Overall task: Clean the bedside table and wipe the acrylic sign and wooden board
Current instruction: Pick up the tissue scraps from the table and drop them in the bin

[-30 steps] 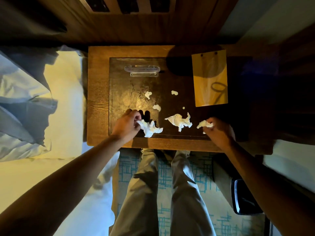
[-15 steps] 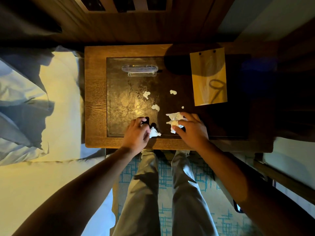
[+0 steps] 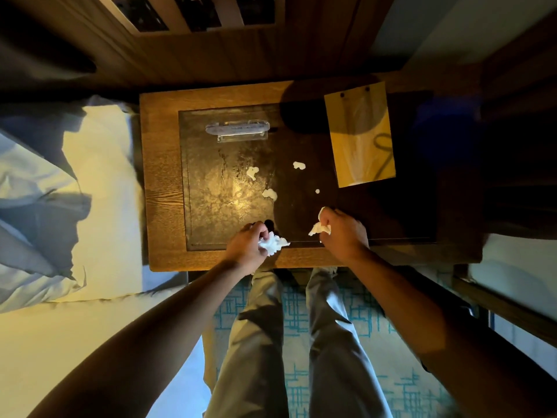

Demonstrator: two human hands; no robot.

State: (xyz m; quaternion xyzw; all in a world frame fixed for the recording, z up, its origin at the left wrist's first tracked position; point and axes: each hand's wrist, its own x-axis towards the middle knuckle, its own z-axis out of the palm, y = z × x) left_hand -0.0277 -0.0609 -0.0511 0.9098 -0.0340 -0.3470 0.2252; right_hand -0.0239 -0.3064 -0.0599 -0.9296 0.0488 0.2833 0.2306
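Observation:
The wooden bedside table [image 3: 159,188] has a dark glossy top. A clear acrylic sign [image 3: 238,131] stands near its back. A light wooden board [image 3: 360,134] lies at the back right. My left hand [image 3: 245,248] grips a crumpled white tissue [image 3: 274,243] at the table's front edge. My right hand [image 3: 343,233] grips another white tissue wad [image 3: 319,228] just to the right. Several small white tissue scraps lie mid-table: a scrap [image 3: 252,172], a second scrap [image 3: 299,165], a third scrap [image 3: 269,193] and a tiny crumb [image 3: 317,191].
A bed with a white pillow [image 3: 90,182] and sheets lies left of the table. A wooden wall panel [image 3: 271,52] rises behind it. My legs stand on a patterned carpet [image 3: 298,309] in front. Dark furniture borders the right side.
My right hand picked up the large tissue wad from the table's front middle and drew it slightly right. My left hand stayed put, holding its tissue.

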